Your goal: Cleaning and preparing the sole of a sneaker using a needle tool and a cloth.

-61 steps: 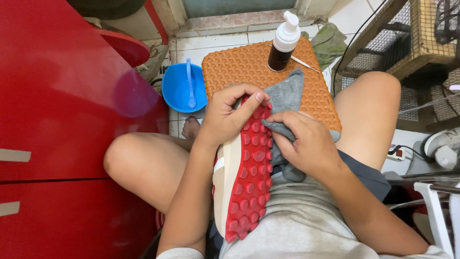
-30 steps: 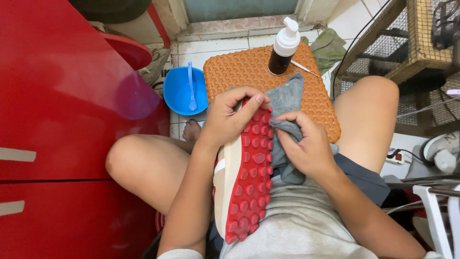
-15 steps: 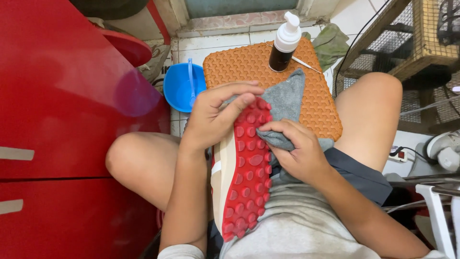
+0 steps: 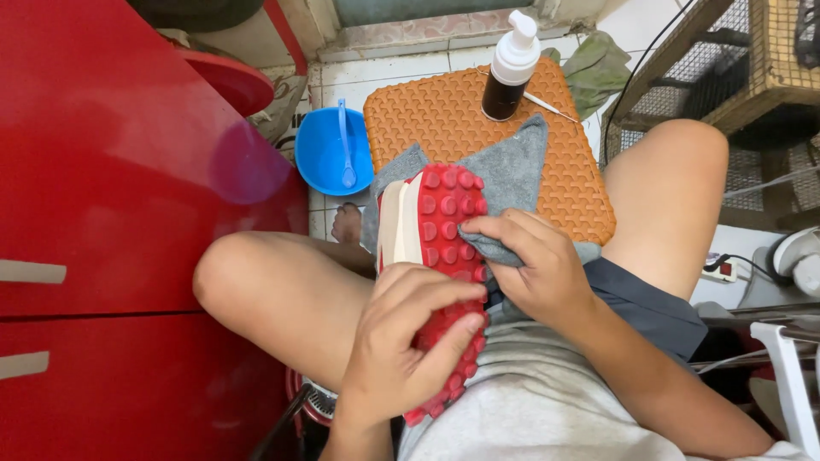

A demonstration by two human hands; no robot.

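The shoe (image 4: 436, 256) runs near to far, sole up; left hand (image 4: 401, 350) grips its near end, right hand (image 4: 534, 269) pinches the cloth (image 4: 512, 166) against its right edge

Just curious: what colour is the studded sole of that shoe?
Red: the sole is covered in raised red studs, seen in the head view, the only one.

The person wears a light grey cotton t-shirt (image 4: 547, 401), seen at six o'clock, and dark slate-blue shorts (image 4: 649, 303) at four o'clock. Both forearms, both hands and both knees are bare; no watch, ring or sleeve shows.
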